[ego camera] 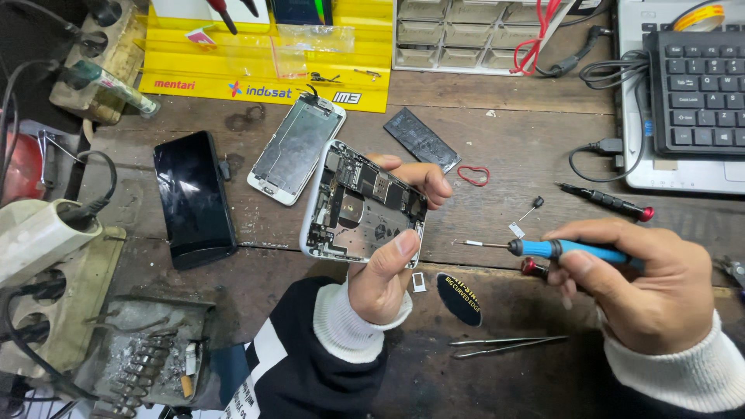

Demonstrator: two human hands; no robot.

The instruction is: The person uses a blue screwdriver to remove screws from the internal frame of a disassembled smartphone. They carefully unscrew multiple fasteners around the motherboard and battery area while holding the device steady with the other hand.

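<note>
My left hand [388,256] holds an opened phone body [361,206] above the wooden bench, its circuit boards and bare inside facing up. The thumb presses the phone's near edge and the fingers wrap its far side. My right hand [640,283] grips a blue-handled screwdriver [559,249] with its thin tip pointing left toward the phone, a short gap away. A second red-capped tool [534,268] sticks out under the same hand.
A detached phone screen [295,147], a black phone [194,198], a flat black battery [423,140], a red-tipped screwdriver [609,202] and tweezers [504,345] lie on the bench [528,132]. A laptop keyboard [698,85] sits far right, power strips [46,256] left.
</note>
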